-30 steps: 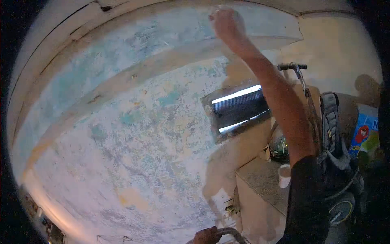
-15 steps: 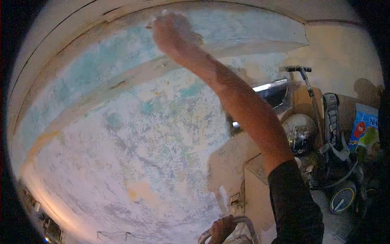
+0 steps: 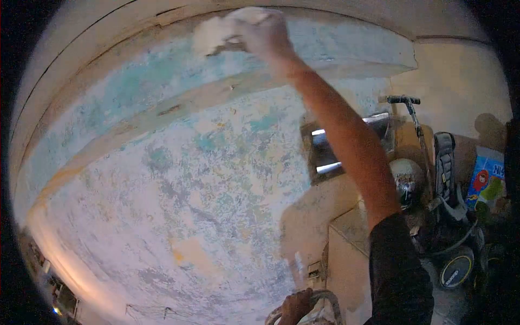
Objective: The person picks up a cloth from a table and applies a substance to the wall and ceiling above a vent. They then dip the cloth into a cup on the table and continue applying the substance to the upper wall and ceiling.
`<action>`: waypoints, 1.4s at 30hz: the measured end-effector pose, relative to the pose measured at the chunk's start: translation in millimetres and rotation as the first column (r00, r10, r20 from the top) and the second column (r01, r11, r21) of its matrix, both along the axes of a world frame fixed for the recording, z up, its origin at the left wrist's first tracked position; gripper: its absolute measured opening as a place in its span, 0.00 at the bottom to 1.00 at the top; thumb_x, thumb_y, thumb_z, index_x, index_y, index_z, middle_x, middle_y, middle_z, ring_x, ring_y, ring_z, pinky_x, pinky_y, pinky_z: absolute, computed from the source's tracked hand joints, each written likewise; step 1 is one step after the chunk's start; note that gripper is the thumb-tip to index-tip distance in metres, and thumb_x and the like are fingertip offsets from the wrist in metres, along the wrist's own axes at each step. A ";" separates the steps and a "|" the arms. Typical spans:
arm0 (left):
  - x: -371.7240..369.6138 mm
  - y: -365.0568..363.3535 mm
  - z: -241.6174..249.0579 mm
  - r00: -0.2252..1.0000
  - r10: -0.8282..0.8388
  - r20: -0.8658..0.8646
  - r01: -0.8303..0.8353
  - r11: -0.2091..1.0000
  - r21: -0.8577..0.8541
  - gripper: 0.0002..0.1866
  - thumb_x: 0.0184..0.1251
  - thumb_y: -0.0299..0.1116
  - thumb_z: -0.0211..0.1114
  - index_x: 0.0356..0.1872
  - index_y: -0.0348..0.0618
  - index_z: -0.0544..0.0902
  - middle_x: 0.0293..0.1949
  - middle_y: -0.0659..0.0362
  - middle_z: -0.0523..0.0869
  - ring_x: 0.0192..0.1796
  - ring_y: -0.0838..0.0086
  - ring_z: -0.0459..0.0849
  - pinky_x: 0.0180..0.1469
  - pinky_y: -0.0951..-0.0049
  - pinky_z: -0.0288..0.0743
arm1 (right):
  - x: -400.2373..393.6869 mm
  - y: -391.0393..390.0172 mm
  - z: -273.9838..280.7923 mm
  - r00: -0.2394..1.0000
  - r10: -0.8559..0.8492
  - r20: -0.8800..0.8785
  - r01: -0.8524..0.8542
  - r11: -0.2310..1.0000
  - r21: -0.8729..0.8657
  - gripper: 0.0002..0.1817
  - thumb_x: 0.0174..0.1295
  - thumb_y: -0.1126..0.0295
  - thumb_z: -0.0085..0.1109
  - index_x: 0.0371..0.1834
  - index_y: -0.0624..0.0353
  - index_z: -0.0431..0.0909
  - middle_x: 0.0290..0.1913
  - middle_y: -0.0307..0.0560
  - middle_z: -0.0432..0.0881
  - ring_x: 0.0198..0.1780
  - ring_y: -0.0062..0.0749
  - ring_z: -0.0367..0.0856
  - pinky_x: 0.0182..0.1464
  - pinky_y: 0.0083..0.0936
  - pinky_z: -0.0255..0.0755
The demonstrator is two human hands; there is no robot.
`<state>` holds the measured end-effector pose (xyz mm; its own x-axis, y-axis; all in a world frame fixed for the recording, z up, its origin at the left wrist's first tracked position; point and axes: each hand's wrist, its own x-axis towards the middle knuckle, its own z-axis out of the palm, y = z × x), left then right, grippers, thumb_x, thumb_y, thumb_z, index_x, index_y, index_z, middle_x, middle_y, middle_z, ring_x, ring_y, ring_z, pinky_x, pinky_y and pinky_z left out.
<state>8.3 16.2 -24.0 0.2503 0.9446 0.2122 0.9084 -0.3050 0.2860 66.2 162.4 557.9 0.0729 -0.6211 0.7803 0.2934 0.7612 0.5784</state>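
Observation:
My right hand (image 3: 268, 38) is raised at the top of the view against the upper band of the wall (image 3: 233, 162). Its fingers are closed on a whitish cloth (image 3: 214, 35), smeared by motion, which touches or nearly touches the turquoise-stained surface. Low in the view, my left hand (image 3: 297, 307) wraps round a curved tubular rail (image 3: 330, 298), like the top of a stepladder. White and turquoise paint covers the wall in worn patches, and a ledge (image 3: 179, 105) runs across it under the upper band.
A small framed window (image 3: 325, 149) lies behind my right forearm. On the right stand a pole with a T-shaped handle (image 3: 411, 108), a rounded shiny helmet (image 3: 403, 176), a dark strapped carrier (image 3: 445, 162) and a blue printed bag (image 3: 485, 179). A brownish box-like block (image 3: 346, 260) stands below.
My right hand has moved rightward along the upper wall, and the whitish cloth now shows plainly. My left hand stays on the rail. The view has shifted slightly.

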 end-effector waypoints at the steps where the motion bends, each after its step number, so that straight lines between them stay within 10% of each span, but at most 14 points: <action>1: 0.4 -0.8 0.7 1.000 -0.003 0.006 0.003 1.000 0.004 0.14 0.58 0.47 0.54 0.31 0.46 0.74 0.23 0.53 0.81 0.26 0.57 0.83 0.25 0.58 0.76 | 21.5 6.9 -10.9 0.959 0.265 0.095 -0.221 0.918 -0.330 0.08 0.56 0.71 0.56 0.34 0.65 0.79 0.33 0.42 0.82 0.32 0.24 0.81 0.32 0.20 0.78; 8: 6.0 -5.3 12.7 0.999 -0.021 0.050 0.013 0.988 0.156 0.13 0.57 0.45 0.56 0.28 0.46 0.74 0.20 0.54 0.80 0.23 0.58 0.81 0.22 0.60 0.74 | 157.4 52.2 -22.6 0.897 0.428 -0.106 -0.403 0.696 -0.595 0.10 0.55 0.72 0.58 0.38 0.66 0.78 0.36 0.46 0.81 0.34 0.26 0.81 0.32 0.20 0.79; 14: 12.7 -3.4 8.2 1.000 0.005 0.013 -0.008 0.971 0.240 0.12 0.55 0.43 0.58 0.25 0.45 0.75 0.17 0.54 0.78 0.20 0.60 0.79 0.20 0.61 0.72 | 242.8 75.7 -24.4 0.937 0.189 -0.294 -0.333 0.737 -0.588 0.10 0.55 0.66 0.58 0.29 0.63 0.80 0.30 0.42 0.82 0.31 0.23 0.82 0.30 0.20 0.75; 17: 16.4 -5.0 11.4 0.999 0.034 -0.029 -0.023 0.952 0.305 0.12 0.55 0.42 0.59 0.23 0.45 0.75 0.16 0.55 0.78 0.18 0.60 0.78 0.18 0.62 0.71 | 278.1 87.7 -24.0 0.987 -0.009 -0.163 -0.095 0.781 -0.617 0.16 0.53 0.67 0.61 0.42 0.65 0.76 0.34 0.46 0.81 0.35 0.32 0.81 0.32 0.28 0.78; 18: 14.4 -3.8 7.7 1.000 0.017 0.011 -0.020 0.950 0.313 0.12 0.55 0.42 0.59 0.23 0.45 0.75 0.16 0.55 0.78 0.18 0.60 0.78 0.18 0.62 0.71 | 285.8 88.9 -24.5 0.861 -0.483 -0.161 0.339 0.780 -0.525 0.18 0.54 0.62 0.60 0.44 0.62 0.76 0.33 0.47 0.81 0.36 0.36 0.80 0.35 0.34 0.76; 20: 11.4 -2.2 1.4 0.990 -0.040 0.136 -0.009 0.941 0.337 0.11 0.55 0.42 0.59 0.24 0.46 0.76 0.16 0.56 0.78 0.18 0.61 0.78 0.19 0.63 0.71 | 292.2 94.8 -25.8 0.521 -0.827 -0.211 0.707 0.557 -0.436 0.19 0.54 0.58 0.59 0.45 0.58 0.75 0.32 0.47 0.80 0.37 0.40 0.79 0.39 0.41 0.73; 23: 12.7 -3.7 4.8 0.997 -0.003 0.075 -0.020 0.951 0.308 0.12 0.56 0.43 0.58 0.24 0.46 0.76 0.17 0.56 0.78 0.19 0.60 0.78 0.19 0.63 0.71 | 281.0 84.6 -29.4 0.656 -0.727 -0.205 0.581 0.659 -0.478 0.14 0.52 0.57 0.55 0.26 0.58 0.77 0.31 0.49 0.80 0.36 0.41 0.77 0.39 0.34 0.68; 25: 15.2 -9.4 17.6 0.997 -0.055 0.059 0.031 0.939 0.342 0.12 0.57 0.43 0.57 0.25 0.45 0.76 0.17 0.55 0.79 0.19 0.59 0.78 0.20 0.62 0.72 | 274.5 100.3 -27.0 0.241 -0.933 -0.269 0.838 0.339 -0.427 0.10 0.51 0.61 0.54 0.23 0.56 0.77 0.27 0.48 0.79 0.34 0.40 0.77 0.38 0.34 0.69; 28: 14.8 -11.0 19.1 0.990 -0.070 0.119 0.030 0.950 0.312 0.13 0.59 0.43 0.56 0.26 0.44 0.76 0.20 0.53 0.80 0.21 0.59 0.79 0.21 0.62 0.72 | 236.4 111.7 -24.5 0.137 -0.873 -0.467 0.930 0.277 -0.244 0.08 0.51 0.64 0.53 0.23 0.55 0.78 0.24 0.47 0.78 0.31 0.41 0.77 0.35 0.35 0.70; 29: 14.0 -10.0 17.8 0.981 -0.031 0.193 -0.017 0.969 0.246 0.13 0.60 0.43 0.55 0.26 0.43 0.76 0.22 0.53 0.80 0.24 0.59 0.80 0.21 0.62 0.72 | 220.1 108.7 -21.9 0.140 -0.873 -0.468 0.929 0.279 -0.243 0.08 0.51 0.64 0.53 0.23 0.55 0.78 0.24 0.47 0.78 0.31 0.41 0.77 0.35 0.35 0.70; 31: 12.5 -9.7 19.6 0.986 -0.026 0.165 -0.007 0.981 0.194 0.14 0.60 0.44 0.54 0.27 0.43 0.76 0.22 0.52 0.80 0.24 0.59 0.80 0.21 0.62 0.72 | 173.9 88.1 -22.4 0.417 -0.906 0.067 0.831 0.350 -0.433 0.15 0.59 0.60 0.47 0.38 0.59 0.77 0.27 0.54 0.78 0.33 0.46 0.77 0.37 0.40 0.69; 35: 8.1 7.6 -14.9 0.984 0.040 -0.174 -0.036 0.999 0.031 0.14 0.58 0.46 0.53 0.31 0.47 0.74 0.24 0.51 0.82 0.26 0.57 0.83 0.25 0.56 0.76 | 78.2 16.1 -45.5 0.690 -0.719 -0.078 0.605 0.633 -0.483 0.15 0.60 0.60 0.47 0.37 0.59 0.77 0.28 0.54 0.79 0.29 0.44 0.78 0.36 0.37 0.72; 38: 4.0 11.4 -26.4 0.998 0.030 -0.052 -0.028 0.999 0.042 0.14 0.59 0.46 0.53 0.31 0.47 0.74 0.22 0.52 0.81 0.25 0.56 0.82 0.24 0.56 0.76 | 26.2 4.7 -46.9 0.544 -0.829 -0.133 0.739 0.548 -0.391 0.14 0.59 0.60 0.49 0.37 0.60 0.77 0.30 0.54 0.79 0.31 0.43 0.78 0.39 0.36 0.73; 42: 2.6 5.2 -11.0 1.000 0.021 0.008 -0.021 0.999 -0.048 0.12 0.59 0.45 0.53 0.32 0.47 0.74 0.22 0.53 0.81 0.24 0.57 0.82 0.23 0.56 0.75 | -30.6 -20.9 -43.4 0.768 -0.624 -0.146 0.568 0.768 -0.296 0.12 0.56 0.62 0.53 0.32 0.58 0.78 0.33 0.54 0.79 0.34 0.43 0.78 0.37 0.37 0.73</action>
